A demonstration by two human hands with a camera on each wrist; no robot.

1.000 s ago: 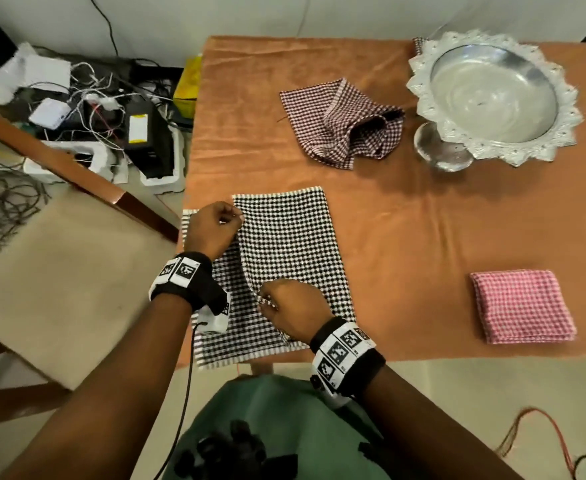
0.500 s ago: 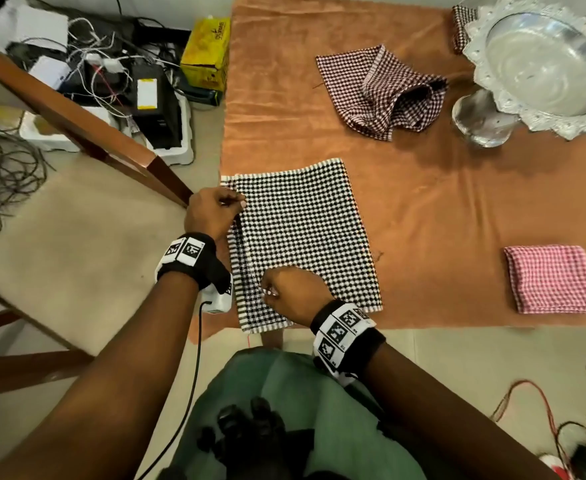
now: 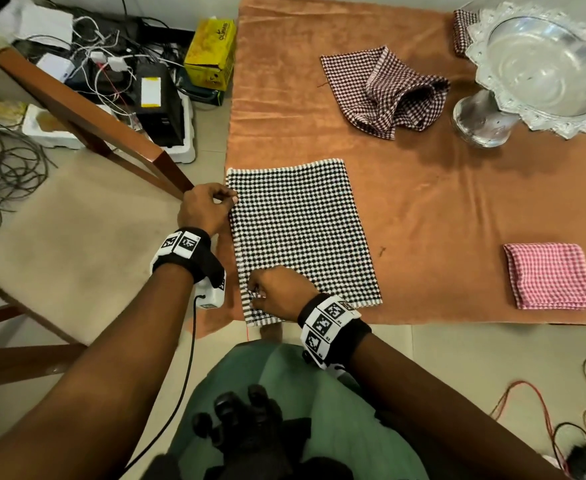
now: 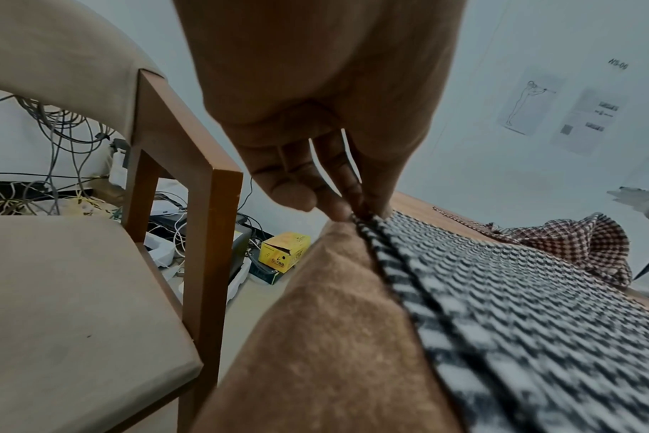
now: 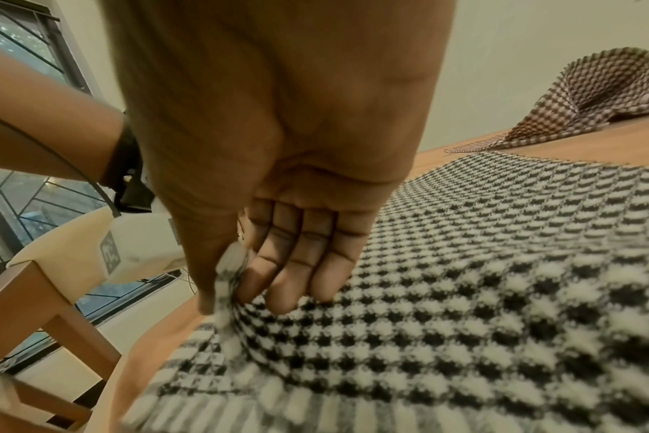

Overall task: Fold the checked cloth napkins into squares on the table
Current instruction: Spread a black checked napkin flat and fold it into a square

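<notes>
— Two hands on one cloth. The black-and-white napkin lies flat at the near left corner of the table, folded over on itself, its left edge running along the table's left edge.

— How does the left hand hold it?

— Fingers curled, thumb and fingertips pinching the doubled left edge toward the far end. The left wrist view shows the layers caught between them.

— And the right hand?

— At the near end of that same left edge. The thumb and forefinger nip up a small ridge of cloth, while the other fingers lie straighter with their tips on the napkin's top. So the hands are apart, each clamped on the napkin.

— Other napkins?

— Three more show. A maroon checked napkin sits crumpled at the far middle of the table. A pink checked napkin lies folded into a square near the right, well apart from the one being held. A corner of another dark checked cloth peeks out beside the silver pedestal bowl at the far right.

— Left of the table?

— A wooden chair with a beige seat stands just beside it. Beyond, on the floor, a yellow box and a tangle of cables and devices.
</notes>
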